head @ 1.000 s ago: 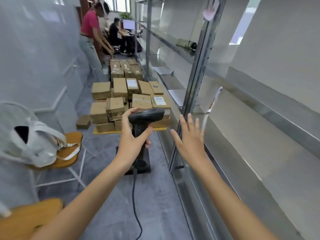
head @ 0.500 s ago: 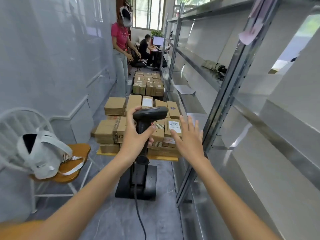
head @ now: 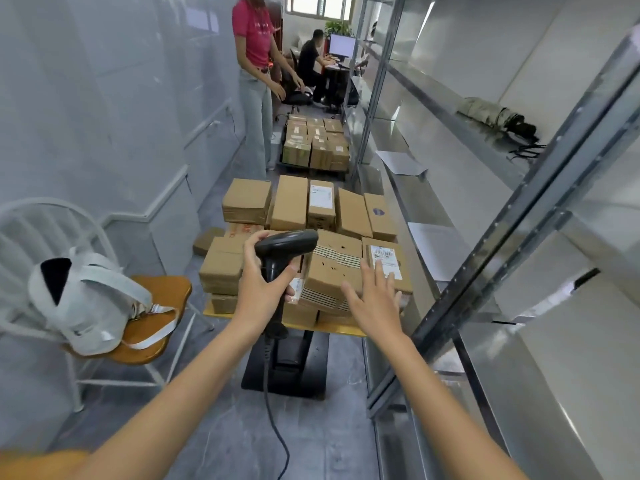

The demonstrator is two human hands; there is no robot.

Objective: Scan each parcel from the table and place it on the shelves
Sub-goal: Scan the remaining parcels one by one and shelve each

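Brown cardboard parcels (head: 332,271), several bearing white printed labels, are sitting stacked on the low yellow-edged surface (head: 332,329) in the aisle ahead of the person, just beside the grey metal shelves (head: 519,258) that are running along the right. The left hand (head: 263,289) is wrapping its fingers around the grip of a black corded handheld scanner (head: 285,242), whose head is pointing toward the stack. The right hand (head: 375,299) is hovering with its fingers spread wide and holding nothing, just in front of a tilted box with striped tape; whether it is touching the box cannot be told. The step in hand is probably picking a parcel, and to do it well the person should be taking one top box whose label is facing up, such as the near right one, so the scanner is reading the barcode squarely without disturbing the neighbouring boxes.
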